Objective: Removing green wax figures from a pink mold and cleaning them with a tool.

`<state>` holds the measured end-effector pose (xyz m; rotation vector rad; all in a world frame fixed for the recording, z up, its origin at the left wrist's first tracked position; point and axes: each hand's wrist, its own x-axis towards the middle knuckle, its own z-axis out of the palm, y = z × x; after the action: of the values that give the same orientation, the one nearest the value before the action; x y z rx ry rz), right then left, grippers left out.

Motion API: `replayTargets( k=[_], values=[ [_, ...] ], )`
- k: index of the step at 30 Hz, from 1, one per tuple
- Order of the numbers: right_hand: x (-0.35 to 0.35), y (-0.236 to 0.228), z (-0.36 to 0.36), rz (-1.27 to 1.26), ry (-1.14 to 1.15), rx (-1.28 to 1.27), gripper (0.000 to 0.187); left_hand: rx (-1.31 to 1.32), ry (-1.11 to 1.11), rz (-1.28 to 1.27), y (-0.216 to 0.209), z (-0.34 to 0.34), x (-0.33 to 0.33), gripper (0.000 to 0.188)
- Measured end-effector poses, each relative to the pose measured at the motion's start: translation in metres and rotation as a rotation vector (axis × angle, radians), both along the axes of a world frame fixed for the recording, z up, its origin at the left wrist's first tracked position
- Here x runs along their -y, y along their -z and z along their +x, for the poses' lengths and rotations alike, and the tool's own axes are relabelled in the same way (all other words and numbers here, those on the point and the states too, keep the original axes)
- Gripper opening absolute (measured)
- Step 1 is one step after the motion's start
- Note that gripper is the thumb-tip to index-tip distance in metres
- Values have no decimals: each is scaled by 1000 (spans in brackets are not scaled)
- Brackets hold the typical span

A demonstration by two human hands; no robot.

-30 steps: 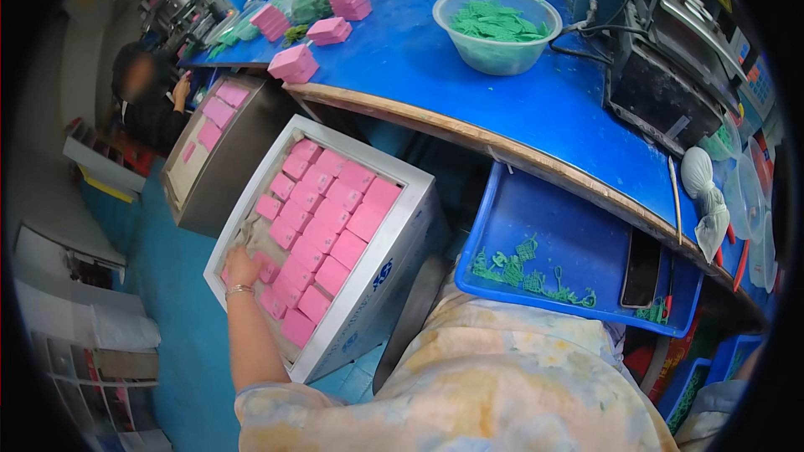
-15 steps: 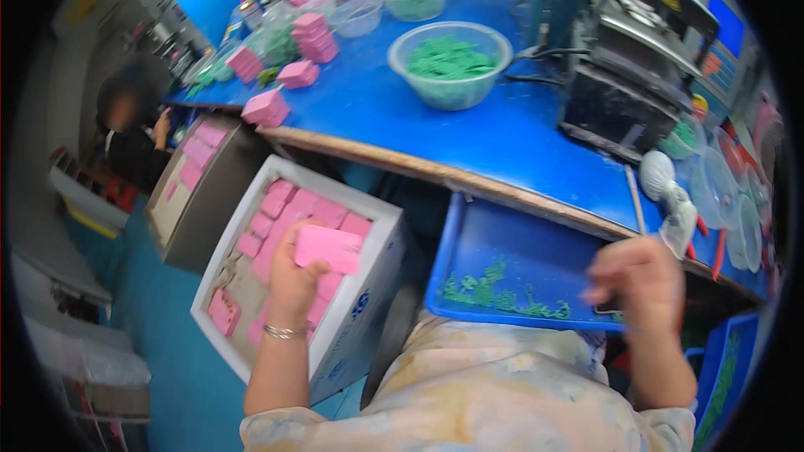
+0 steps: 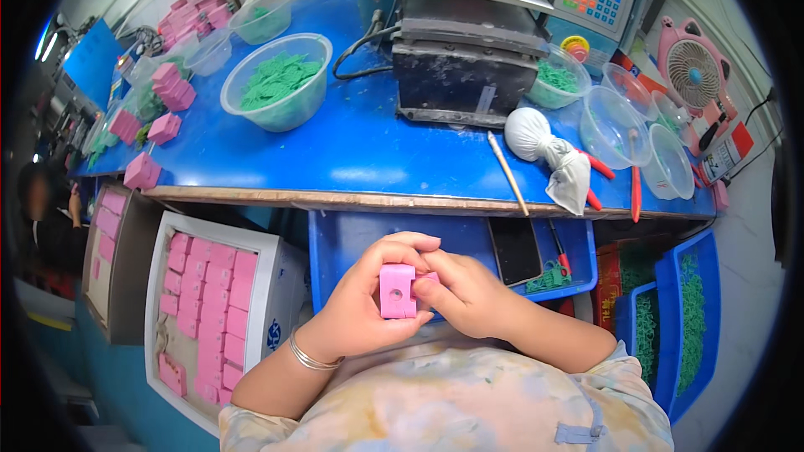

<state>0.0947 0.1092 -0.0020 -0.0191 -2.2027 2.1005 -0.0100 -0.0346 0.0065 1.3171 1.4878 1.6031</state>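
A pink block [image 3: 396,295] is held up in front of my body, above the near edge of a blue tray [image 3: 352,238]. Its narrow end, with a small round hole and a thin seam near the bottom, faces me. Wrapped around the block's left side is my left hand [image 3: 356,305], closed. My right hand [image 3: 473,289] is closed on its right side, the thumb pressing a small pink part that juts out there. The fingers partly hide the block. Farther right in the tray lie a dark flat phone-like slab [image 3: 514,249], a red-handled tool [image 3: 563,261] and green pieces [image 3: 548,278].
A white box [image 3: 289,285] of pink blocks stands at left. On the blue table [image 3: 335,159] are a bowl of green pieces [image 3: 280,79], a black press-like machine [image 3: 465,75], a white cloth pouch [image 3: 544,146] and a wooden stick [image 3: 507,172]. Blue bins [image 3: 670,326] stand at right.
The view has swung right. My left hand has brought the pink block from over the white box to my front, turned end-on. My right hand has come in from the right and grips it too.
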Motion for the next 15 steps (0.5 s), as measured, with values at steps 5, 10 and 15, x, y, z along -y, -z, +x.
replayTargets(
  k=[5, 10, 15],
  values=[
    [2, -6, 3, 423, 99, -224, 26, 234, -39, 99, 4, 15, -2, 50],
    [5, -9, 9, -23, 36, -127, 34, 467, -34, 214, 8, 19, -1, 50],
    [12, -5, 14, -188, 46, -88, 35, 589, -5, 232, 8, 21, 0, 49]
  ],
)
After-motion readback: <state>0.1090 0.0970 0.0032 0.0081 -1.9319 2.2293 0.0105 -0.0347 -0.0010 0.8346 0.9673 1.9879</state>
